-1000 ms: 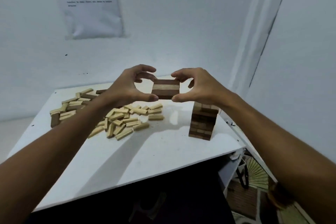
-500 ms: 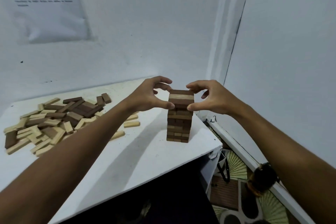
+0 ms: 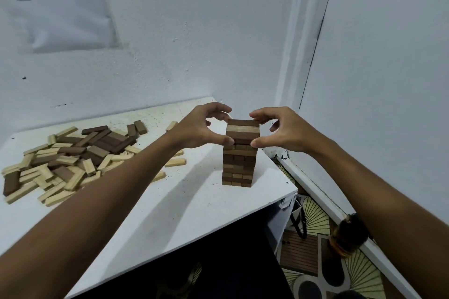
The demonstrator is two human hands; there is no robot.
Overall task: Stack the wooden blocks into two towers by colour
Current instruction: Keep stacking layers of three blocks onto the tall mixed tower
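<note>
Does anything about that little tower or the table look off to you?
Yes. The tower should be one colour, yet the top layers gripped by the left hand and right hand include a paler block between dark ones. The pile on the table is a scattered mix of both colours.

Left hand (image 3: 201, 128): arm extended forward, thumb and curled fingers pinching the top layer of blocks (image 3: 242, 130). Right hand (image 3: 281, 130): arm extended, mirrored pinch on the opposite side.
</note>
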